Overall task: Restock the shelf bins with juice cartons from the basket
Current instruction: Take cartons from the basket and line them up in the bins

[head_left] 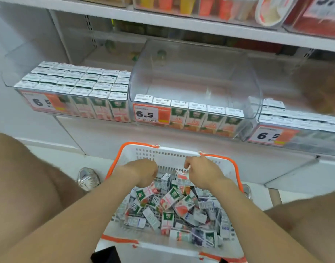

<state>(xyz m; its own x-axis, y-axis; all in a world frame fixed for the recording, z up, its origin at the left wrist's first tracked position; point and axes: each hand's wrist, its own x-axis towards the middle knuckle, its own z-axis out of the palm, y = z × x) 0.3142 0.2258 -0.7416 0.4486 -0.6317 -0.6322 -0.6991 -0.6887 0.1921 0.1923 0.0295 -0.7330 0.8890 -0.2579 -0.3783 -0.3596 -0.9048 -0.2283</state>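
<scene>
A white basket (174, 151) with orange handles sits on the floor between my knees, holding several loose juice cartons (172, 204). My left hand (142, 172) reaches into its far end, fingers curled down around a green-and-red carton (144, 194). My right hand (203, 174) is beside it and pinches an upright carton (181, 177) at its fingertips. On the shelf above, the clear middle bin (254, 103) holds a single front row of cartons (189, 108). The left bin (9, 83) is packed with rows of cartons.
A third bin (295, 128) at the right is full of cartons. Price tags reading 6.5 hang on the bin fronts. An upper shelf (162, 21) overhangs the bins. My shoe (88, 179) is left of the basket, my knees on both sides.
</scene>
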